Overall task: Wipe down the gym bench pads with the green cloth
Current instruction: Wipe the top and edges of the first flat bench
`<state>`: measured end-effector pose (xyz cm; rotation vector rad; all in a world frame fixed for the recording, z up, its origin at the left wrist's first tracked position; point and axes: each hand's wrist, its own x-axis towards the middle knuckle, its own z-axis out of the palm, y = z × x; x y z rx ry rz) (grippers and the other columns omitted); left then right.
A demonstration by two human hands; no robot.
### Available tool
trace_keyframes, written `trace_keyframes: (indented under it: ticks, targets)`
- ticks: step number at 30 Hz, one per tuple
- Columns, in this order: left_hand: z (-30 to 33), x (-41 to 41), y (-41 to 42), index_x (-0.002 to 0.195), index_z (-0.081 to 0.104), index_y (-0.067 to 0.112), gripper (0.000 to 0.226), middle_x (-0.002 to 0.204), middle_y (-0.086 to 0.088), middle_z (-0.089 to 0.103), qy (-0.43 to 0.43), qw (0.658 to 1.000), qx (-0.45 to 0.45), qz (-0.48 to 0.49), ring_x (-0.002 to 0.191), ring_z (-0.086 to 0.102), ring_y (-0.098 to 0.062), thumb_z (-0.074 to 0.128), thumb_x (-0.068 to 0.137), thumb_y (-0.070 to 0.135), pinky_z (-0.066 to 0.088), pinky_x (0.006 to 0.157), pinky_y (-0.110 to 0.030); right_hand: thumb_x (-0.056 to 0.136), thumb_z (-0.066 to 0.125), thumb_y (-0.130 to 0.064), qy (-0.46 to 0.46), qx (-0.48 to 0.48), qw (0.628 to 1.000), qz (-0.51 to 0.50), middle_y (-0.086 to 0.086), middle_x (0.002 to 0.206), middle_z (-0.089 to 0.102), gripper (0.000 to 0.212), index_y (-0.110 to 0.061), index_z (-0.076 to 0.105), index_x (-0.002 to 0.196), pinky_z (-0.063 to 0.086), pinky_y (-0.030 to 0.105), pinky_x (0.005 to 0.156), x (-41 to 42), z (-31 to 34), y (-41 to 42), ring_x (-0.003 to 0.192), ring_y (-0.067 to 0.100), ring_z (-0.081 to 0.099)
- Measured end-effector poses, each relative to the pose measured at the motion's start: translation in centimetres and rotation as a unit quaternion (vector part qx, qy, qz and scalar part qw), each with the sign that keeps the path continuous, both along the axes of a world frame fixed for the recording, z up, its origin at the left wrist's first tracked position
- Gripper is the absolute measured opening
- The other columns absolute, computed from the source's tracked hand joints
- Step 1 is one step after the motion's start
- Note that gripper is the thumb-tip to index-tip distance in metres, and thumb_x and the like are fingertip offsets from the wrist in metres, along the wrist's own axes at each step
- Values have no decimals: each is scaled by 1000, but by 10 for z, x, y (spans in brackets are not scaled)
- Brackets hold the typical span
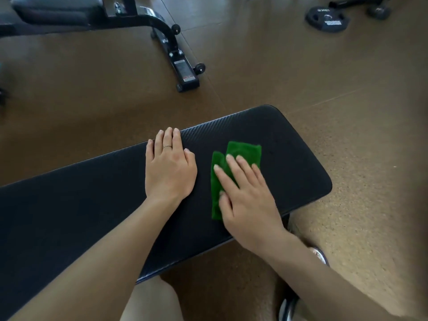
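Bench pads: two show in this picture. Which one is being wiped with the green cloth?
The near, flat bench pad, where the right hand presses the green cloth and the left hand rests. The other pad lies untouched at top left.

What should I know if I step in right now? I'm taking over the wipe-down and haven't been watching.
Left hand: flat on the bench pad, holding nothing.
Right hand: straight fingers pressing the green cloth onto the pad near its right end.
Done: can't tell how much is wiped.
Left: the pad's remainder, then the second bench top left.
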<state>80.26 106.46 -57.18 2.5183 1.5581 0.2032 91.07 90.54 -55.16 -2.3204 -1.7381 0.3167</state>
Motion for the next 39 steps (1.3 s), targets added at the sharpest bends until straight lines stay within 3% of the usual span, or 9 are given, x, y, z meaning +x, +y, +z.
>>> trace_keyframes:
  ticks: [5,10,13,17,20,25,30,35,39]
  targets:
    - [0,1,0,164,17,10,60,171,-7,18,4,1000,0,-3,160,9,-21,20,108,33,4,130,-42,106,19,-42,-22,-32,998,58,-4,172,3,57,-37,16,162,-6,37,127,39,0,42,157,13,-8]
    - [-2,0,4,164,18,10,59,171,-8,19,10,1000,8,-3,159,11,-21,21,108,32,5,130,-42,109,20,-43,-17,-34,999,28,2,172,4,52,-36,22,161,-7,38,127,64,-7,123,157,18,-6]
    - [-4,0,2,163,22,8,58,170,-10,22,5,1000,15,0,159,13,-22,22,109,29,8,130,-42,108,20,-40,-30,-13,999,41,5,171,8,53,-31,27,160,-4,40,127,45,-10,105,158,22,-2]
    - [-4,-1,1,161,25,6,57,169,-11,24,-14,1000,20,2,159,15,-21,21,108,27,9,130,-41,103,12,-41,-26,2,990,138,3,170,17,61,-28,32,159,3,42,128,16,-9,52,158,21,5]
    - [-3,-1,1,161,25,6,57,169,-10,23,-16,1000,18,1,159,15,-20,21,108,27,9,130,-40,104,16,-42,-44,-3,986,160,2,169,21,57,-31,33,158,4,40,128,31,-6,72,158,20,8]
    - [-2,0,3,162,25,8,56,170,-8,23,-30,999,12,9,159,14,-17,24,109,26,7,130,-39,104,26,-46,-61,-4,992,107,5,163,32,54,-32,39,155,8,41,127,51,-11,139,154,23,19]
    - [-1,-2,1,162,24,9,57,171,-6,21,-32,999,3,7,159,12,-16,24,108,25,5,131,-38,103,27,-49,-67,7,997,34,5,138,56,50,-30,55,140,23,41,119,87,-7,153,136,25,43]
    - [0,-1,0,163,23,10,57,171,-5,21,-35,999,2,10,159,11,-16,23,108,26,4,131,-37,104,27,-47,-72,20,993,-92,8,154,38,50,-28,49,145,20,43,123,142,-15,122,147,27,28]
    - [0,-1,-2,163,22,9,58,171,-6,20,-28,1000,1,10,159,11,-18,22,108,27,5,131,-39,106,24,-45,-45,5,980,-195,16,164,18,55,-26,33,157,14,46,126,134,-16,93,153,33,13]
